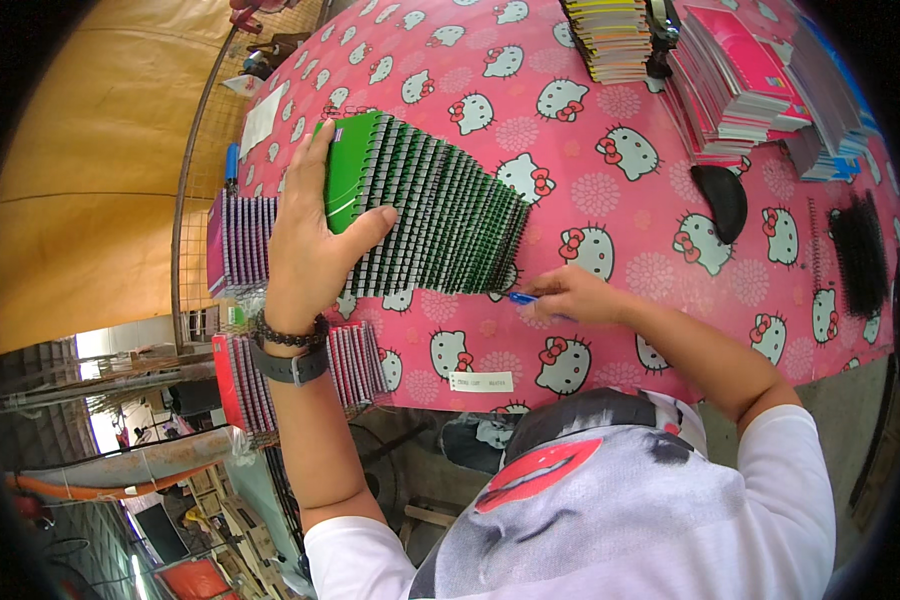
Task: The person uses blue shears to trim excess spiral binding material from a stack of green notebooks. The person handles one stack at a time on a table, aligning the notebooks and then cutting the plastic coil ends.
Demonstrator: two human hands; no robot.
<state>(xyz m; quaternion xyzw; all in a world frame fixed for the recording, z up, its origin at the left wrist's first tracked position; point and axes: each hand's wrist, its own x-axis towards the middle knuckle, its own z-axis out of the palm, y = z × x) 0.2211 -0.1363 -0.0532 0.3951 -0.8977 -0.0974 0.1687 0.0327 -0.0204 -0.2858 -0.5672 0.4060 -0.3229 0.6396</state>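
A fanned row of green spiral notebooks (440, 215) lies on a table with a pink cartoon-cat cloth (610, 190). My left hand (310, 245) presses down on the left end of the row, fingers spread over the top green cover. At the row's right end my right hand (570, 297) pinches a small blue tool (521, 297) whose tip is next to the last notebook's spiral.
Pink-covered spiral notebooks (235, 240) stand in rows at the table's left edge, with more (345, 365) below. Stacks of notebooks (615, 40) and pink ones (740, 80) sit at the far side. A black curved object (722, 200) and black spiral coils (858, 255) lie right.
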